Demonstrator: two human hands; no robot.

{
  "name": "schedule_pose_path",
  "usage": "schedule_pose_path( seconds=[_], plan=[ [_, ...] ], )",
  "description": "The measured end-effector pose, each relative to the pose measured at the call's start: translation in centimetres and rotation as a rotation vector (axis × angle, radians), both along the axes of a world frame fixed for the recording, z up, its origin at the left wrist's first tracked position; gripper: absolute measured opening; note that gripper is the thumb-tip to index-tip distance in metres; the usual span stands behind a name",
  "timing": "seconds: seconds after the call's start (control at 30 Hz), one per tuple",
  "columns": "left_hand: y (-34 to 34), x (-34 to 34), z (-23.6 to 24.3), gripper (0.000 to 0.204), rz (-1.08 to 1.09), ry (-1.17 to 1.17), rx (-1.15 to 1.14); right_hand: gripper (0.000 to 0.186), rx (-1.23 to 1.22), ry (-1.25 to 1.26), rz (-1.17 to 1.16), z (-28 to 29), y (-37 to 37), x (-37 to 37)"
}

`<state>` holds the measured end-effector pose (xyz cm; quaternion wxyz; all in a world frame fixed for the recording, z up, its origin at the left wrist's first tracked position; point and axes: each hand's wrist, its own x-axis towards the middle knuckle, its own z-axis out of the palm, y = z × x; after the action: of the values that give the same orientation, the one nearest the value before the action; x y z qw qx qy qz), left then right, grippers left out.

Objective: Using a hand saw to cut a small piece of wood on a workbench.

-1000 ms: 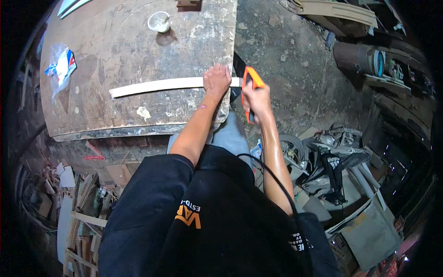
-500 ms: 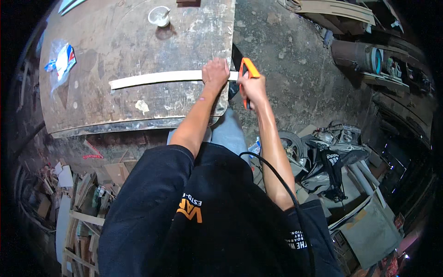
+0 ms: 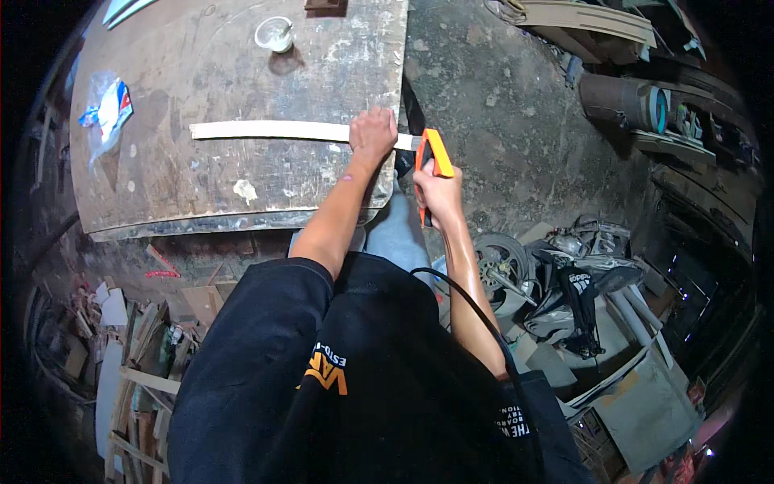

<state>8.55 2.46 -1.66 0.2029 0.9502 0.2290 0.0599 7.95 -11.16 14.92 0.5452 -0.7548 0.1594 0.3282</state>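
A long pale wooden strip (image 3: pixel 274 130) lies across a worn, paint-stained workbench (image 3: pixel 201 185), its right end sticking out past the bench edge. My left hand (image 3: pixel 372 133) presses down on the strip near that edge. My right hand (image 3: pixel 435 189) grips the orange handle of a hand saw (image 3: pixel 435 155) just beyond the bench edge, at the strip's overhanging end. The saw blade is mostly hidden behind my hand and the handle.
A small white cup (image 3: pixel 274 34) and a crumpled plastic bag (image 3: pixel 109 109) sit on the bench. Wood offcuts (image 3: pixel 121 339) are piled on the floor at lower left. A wheel, tools and boards (image 3: pixel 564 274) clutter the floor at right.
My right hand with the saw has moved back and forth at the strip's end and now sits lower, pulled toward me. My left hand stays on the strip.
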Motion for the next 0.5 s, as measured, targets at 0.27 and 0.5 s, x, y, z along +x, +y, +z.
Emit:
schedule_pose_path(
  seconds=[0.27,0.5],
  plan=[
    [0.0,0.2,0.8,0.031,0.059,-0.092,-0.026,0.023,-0.049,-0.154,0.065,-0.7,0.3,-0.4],
    [-0.1,3.3,2.7,0.021,0.167,-0.147,-0.039,0.023,0.013,0.004,-0.073,-0.4,0.6,-0.7]
  ],
)
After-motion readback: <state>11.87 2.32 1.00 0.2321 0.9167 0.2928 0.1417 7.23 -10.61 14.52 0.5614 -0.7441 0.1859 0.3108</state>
